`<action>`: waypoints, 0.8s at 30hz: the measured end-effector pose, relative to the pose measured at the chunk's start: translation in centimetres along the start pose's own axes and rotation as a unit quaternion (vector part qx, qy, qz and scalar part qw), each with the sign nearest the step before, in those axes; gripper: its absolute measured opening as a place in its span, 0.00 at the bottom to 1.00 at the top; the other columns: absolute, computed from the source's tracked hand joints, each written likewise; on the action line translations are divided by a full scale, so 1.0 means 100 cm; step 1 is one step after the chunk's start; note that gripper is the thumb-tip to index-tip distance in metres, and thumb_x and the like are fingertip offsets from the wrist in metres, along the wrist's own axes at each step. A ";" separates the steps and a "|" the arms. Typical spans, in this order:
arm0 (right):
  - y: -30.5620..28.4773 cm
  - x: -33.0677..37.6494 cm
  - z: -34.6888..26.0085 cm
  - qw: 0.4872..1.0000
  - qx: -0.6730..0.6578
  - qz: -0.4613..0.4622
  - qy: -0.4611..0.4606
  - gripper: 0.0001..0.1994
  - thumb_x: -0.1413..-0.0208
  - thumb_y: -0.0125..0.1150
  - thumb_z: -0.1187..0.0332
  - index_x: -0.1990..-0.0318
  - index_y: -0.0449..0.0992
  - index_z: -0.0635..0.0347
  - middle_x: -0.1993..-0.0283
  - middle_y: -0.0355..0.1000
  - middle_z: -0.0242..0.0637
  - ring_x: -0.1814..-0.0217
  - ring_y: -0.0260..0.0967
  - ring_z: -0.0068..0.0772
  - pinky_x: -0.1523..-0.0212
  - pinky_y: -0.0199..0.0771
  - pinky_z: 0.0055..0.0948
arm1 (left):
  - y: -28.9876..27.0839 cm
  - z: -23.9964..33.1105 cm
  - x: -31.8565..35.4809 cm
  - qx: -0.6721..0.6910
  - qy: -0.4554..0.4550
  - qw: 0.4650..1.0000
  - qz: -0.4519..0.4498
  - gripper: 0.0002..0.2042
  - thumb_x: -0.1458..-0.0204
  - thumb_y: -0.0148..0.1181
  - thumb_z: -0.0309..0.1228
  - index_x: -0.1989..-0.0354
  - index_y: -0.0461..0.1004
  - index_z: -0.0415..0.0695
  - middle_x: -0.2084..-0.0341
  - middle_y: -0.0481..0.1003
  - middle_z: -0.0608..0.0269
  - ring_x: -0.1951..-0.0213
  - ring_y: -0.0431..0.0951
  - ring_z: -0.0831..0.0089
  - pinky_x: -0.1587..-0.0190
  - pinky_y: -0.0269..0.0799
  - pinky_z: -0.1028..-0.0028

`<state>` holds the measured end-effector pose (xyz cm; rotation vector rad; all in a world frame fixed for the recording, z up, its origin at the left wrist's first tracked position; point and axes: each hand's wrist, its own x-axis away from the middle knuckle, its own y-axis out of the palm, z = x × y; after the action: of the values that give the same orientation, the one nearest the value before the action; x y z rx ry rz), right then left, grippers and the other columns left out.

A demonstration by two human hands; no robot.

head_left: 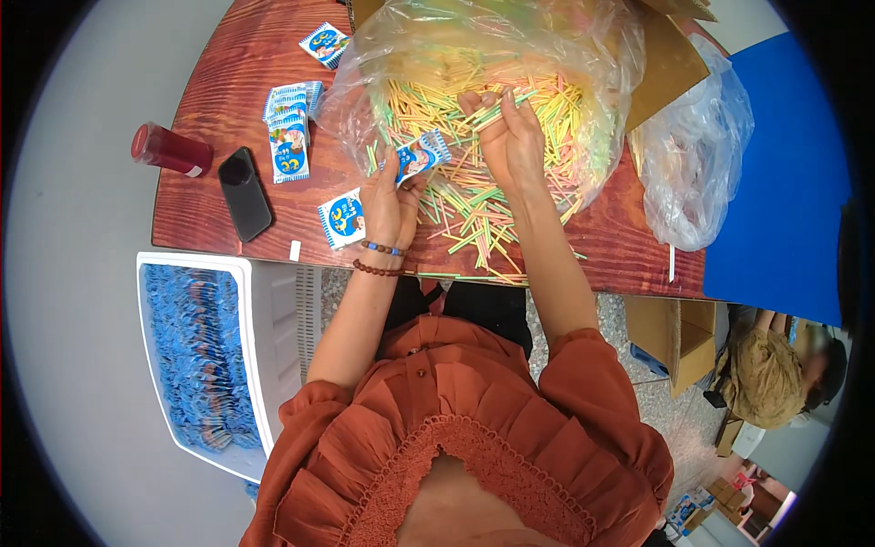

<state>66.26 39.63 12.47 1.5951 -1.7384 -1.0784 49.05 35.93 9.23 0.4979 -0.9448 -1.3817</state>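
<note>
1. Far left, below the tabletop edge: white rectangular open-topped box (271, 319), filled with blue packets (196, 356).
2. Reddish-brown wood-grain tabletop (196, 221), left end: dark red, translucent cylindrical container (173, 150), lying on its side. Black rectangular smartphone (244, 194) just beside it, on the right.
3. Overlapping row of blue-and-white printed film packets (290, 146), right of the smartphone; one separate blue-and-white packet (324, 44) lies farther back.
4. Another flat blue-and-white packet (342, 221) rests on the tabletop, just beside the left hand.
5. Left hand (390, 202), two beaded bracelets (379, 259) at the wrist: thumb and fingers pinch one blue-and-white striped-edge packet (423, 157), held above the near side of the stick pile.
6. Large clear plastic bag (354, 105), open toward the person: thin pastel yellow, green and pink sticks (556, 114) inside and spilling onto the tabletop.
7. Right hand (513, 146), above the pile: fingers curled, pinching a few thin green and pink sticks (495, 115).
8. Far right: crumpled clear plastic bag (690, 155), beside a flat blue panel (775, 173).
</note>
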 end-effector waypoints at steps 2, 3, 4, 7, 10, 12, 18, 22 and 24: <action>0.009 0.003 0.001 1.000 -0.012 -0.005 0.004 0.07 0.34 0.44 0.69 0.59 0.64 0.63 0.64 0.69 0.39 0.48 0.69 0.45 0.37 0.60 0.46 | 0.001 0.000 0.000 0.004 0.007 1.000 -0.003 0.11 0.41 0.56 0.34 0.60 0.73 0.37 0.64 0.77 0.59 0.67 0.76 0.74 0.65 0.72 0.75; 0.020 0.011 0.000 1.000 0.023 0.002 -0.008 0.06 0.33 0.43 0.68 0.58 0.64 0.62 0.65 0.68 0.38 0.48 0.69 0.45 0.37 0.60 0.45 | 0.003 0.001 0.002 -0.003 0.013 1.000 -0.003 0.11 0.41 0.56 0.34 0.60 0.73 0.38 0.64 0.77 0.59 0.66 0.76 0.74 0.65 0.72 0.75; 0.031 0.018 0.000 0.998 0.057 0.010 -0.020 0.06 0.33 0.43 0.68 0.58 0.63 0.61 0.65 0.68 0.37 0.48 0.69 0.44 0.38 0.60 0.44 | 0.004 0.002 0.003 -0.009 0.020 1.000 -0.003 0.11 0.41 0.56 0.35 0.60 0.73 0.38 0.63 0.77 0.59 0.66 0.76 0.74 0.64 0.72 0.75; 0.059 0.033 0.010 0.991 0.092 0.004 -0.093 0.05 0.33 0.43 0.67 0.57 0.62 0.58 0.66 0.67 0.36 0.49 0.70 0.43 0.37 0.57 0.45 | 0.004 0.003 0.004 -0.018 0.029 0.999 0.000 0.12 0.40 0.56 0.35 0.61 0.73 0.37 0.63 0.77 0.59 0.65 0.76 0.74 0.63 0.72 0.75; 0.070 0.040 0.021 0.986 0.105 -0.009 -0.126 0.06 0.33 0.43 0.66 0.56 0.61 0.57 0.66 0.67 0.35 0.50 0.71 0.42 0.34 0.51 0.47 | 0.001 0.003 0.005 -0.013 0.024 1.000 -0.009 0.12 0.40 0.56 0.35 0.60 0.73 0.37 0.63 0.77 0.59 0.64 0.76 0.74 0.62 0.72 0.75; 0.067 0.042 0.025 0.984 0.111 -0.016 -0.142 0.07 0.33 0.44 0.65 0.57 0.61 0.57 0.67 0.67 0.34 0.53 0.72 0.42 0.31 0.47 0.49 | 0.009 0.005 0.009 -0.004 0.021 1.000 0.005 0.11 0.40 0.55 0.35 0.61 0.73 0.38 0.65 0.76 0.61 0.66 0.74 0.75 0.64 0.71 0.76; 0.061 0.044 0.030 0.974 0.141 -0.040 -0.173 0.08 0.34 0.44 0.65 0.56 0.61 0.59 0.67 0.68 0.34 0.55 0.74 0.42 0.30 0.44 0.50 | 0.015 0.012 0.015 -0.010 0.034 0.999 0.017 0.11 0.40 0.55 0.35 0.61 0.74 0.38 0.66 0.77 0.61 0.66 0.75 0.75 0.64 0.71 0.76; 0.059 0.048 0.037 0.958 0.225 -0.038 -0.173 0.08 0.33 0.43 0.65 0.55 0.61 0.60 0.65 0.69 0.36 0.49 0.72 0.44 0.31 0.47 0.48 | 0.010 0.007 0.012 -0.018 0.019 1.000 -0.010 0.12 0.39 0.54 0.35 0.62 0.75 0.37 0.65 0.78 0.59 0.66 0.77 0.74 0.64 0.72 0.74; 0.065 0.054 0.039 0.963 0.230 -0.003 -0.142 0.08 0.33 0.41 0.65 0.55 0.61 0.61 0.57 0.72 0.44 0.37 0.63 0.48 0.32 0.47 0.45 | 0.014 0.006 0.013 -0.017 0.019 1.000 0.005 0.12 0.39 0.54 0.35 0.62 0.75 0.37 0.66 0.78 0.59 0.67 0.77 0.75 0.64 0.73 0.74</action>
<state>58.73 35.00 15.14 1.7778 -2.3101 -0.9895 49.33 35.03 11.02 0.4922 -0.8900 -1.3727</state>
